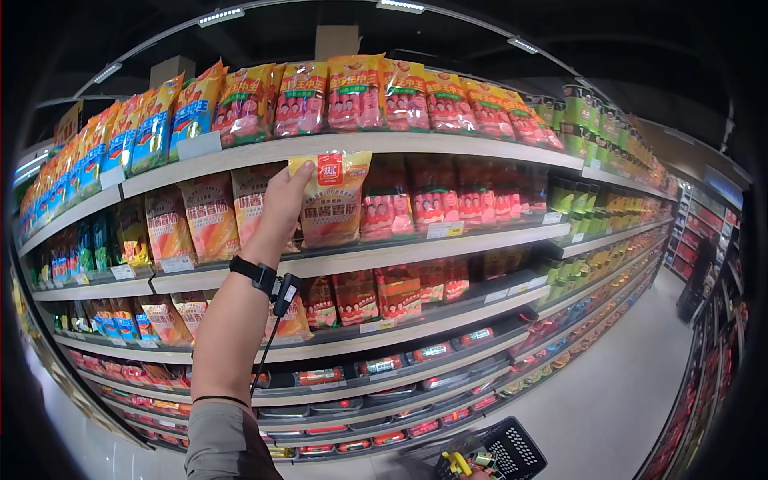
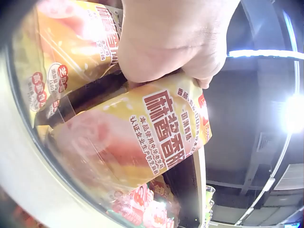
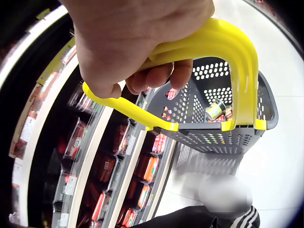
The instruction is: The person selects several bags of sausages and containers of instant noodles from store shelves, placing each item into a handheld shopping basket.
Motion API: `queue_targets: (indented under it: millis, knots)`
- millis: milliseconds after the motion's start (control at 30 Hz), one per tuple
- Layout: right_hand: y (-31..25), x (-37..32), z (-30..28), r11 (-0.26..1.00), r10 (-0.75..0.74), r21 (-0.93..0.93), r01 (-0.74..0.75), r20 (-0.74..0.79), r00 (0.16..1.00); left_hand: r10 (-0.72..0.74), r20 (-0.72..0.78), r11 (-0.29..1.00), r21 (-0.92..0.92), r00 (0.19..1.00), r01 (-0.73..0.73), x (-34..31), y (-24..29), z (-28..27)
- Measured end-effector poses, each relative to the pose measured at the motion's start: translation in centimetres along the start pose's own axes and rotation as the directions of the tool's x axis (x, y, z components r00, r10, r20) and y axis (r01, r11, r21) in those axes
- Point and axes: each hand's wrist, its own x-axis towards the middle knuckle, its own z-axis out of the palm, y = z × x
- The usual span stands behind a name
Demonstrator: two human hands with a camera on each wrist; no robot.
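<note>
My left hand (image 1: pixel 282 200) pinches the upper left corner of a yellow-and-orange bag of sausages (image 1: pixel 332 210), thumb on its front. The bag stands upright at the front of the middle shelf, a red logo near its top. Seen from the left wrist, the bag (image 2: pixel 121 135) leans under the hand (image 2: pixel 175 40), and its far side is hidden. Low down, my right hand (image 3: pixel 137 40) grips the yellow handle (image 3: pixel 243 71) of a dark grey shopping basket (image 3: pixel 199 133). A small green-labelled tub (image 3: pixel 215 110) and some red packs lie inside the basket.
Matching sausage bags (image 1: pixel 210 216) line the shelf to the left, pink-red packs (image 1: pixel 386 210) to the right. Yellow-topped packs (image 1: pixel 356 92) fill the shelf above. Shelf edges (image 1: pixel 448 244) with price tags jut out. A tiled aisle (image 1: pixel 608 376) runs off to the right.
</note>
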Motion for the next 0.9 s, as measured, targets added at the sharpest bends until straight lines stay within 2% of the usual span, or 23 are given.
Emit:
queue_targets:
  millis: [67, 167, 300, 400, 467, 567, 667, 733, 900]
  knots:
    - [-0.7, -0.9, -1.0, 0.997, 0.014, 0.079, -0.017, 0.036, 0.999, 0.017, 0.005, 1.0, 0.001, 1.0, -0.017, -0.2, -0.2, -0.1]
    - [-1.6, -1.6, -1.8, 0.993, 0.064, 0.092, -0.068, 0.047, 0.997, 0.109, 0.008, 0.994, 0.001, 0.994, -0.109, -0.4, -0.4, 0.2]
    - [0.3, -0.1, 0.4, 0.989, 0.039, 0.138, -0.042, 0.027, 0.999, 0.171, -0.042, 0.985, -0.008, 0.984, -0.172, 0.4, -1.1, 0.6]
    - [0.5, 0.1, 0.7, 0.987, 0.03, 0.162, -0.022, -0.047, 0.998, 0.209, -0.056, 0.978, -0.005, 0.976, -0.21, 1.1, -0.9, 1.1]
    - [0.3, -0.4, 0.5, 0.999, 0.033, 0.004, -0.033, -0.075, 0.997, 0.226, -0.057, 0.974, -0.006, 0.972, -0.227, 1.1, -0.8, 1.6]
    - [0.9, 0.0, 1.0, 0.997, 0.021, 0.073, -0.016, -0.066, 0.998, 0.256, -0.075, 0.967, 0.023, 0.964, -0.255, 0.7, 0.1, 2.1]
    - [-0.2, -0.9, -0.3, 0.998, -0.007, 0.057, 0.01, -0.062, 0.998, 0.309, -0.112, 0.948, 0.113, 0.944, -0.297, 0.6, 1.0, 2.2]
    - [0.0, -0.7, 0.0, 0.998, 0.004, 0.067, 0.0, -0.065, 0.998, 0.366, -0.193, 0.925, 0.184, 0.91, -0.333, 0.0, 2.9, 2.9]
    - [1.0, 0.4, 0.8, 0.997, 0.01, 0.08, -0.008, -0.014, 1.0, 0.484, -0.208, 0.875, 0.128, 0.85, -0.467, -1.0, 7.1, 4.0]
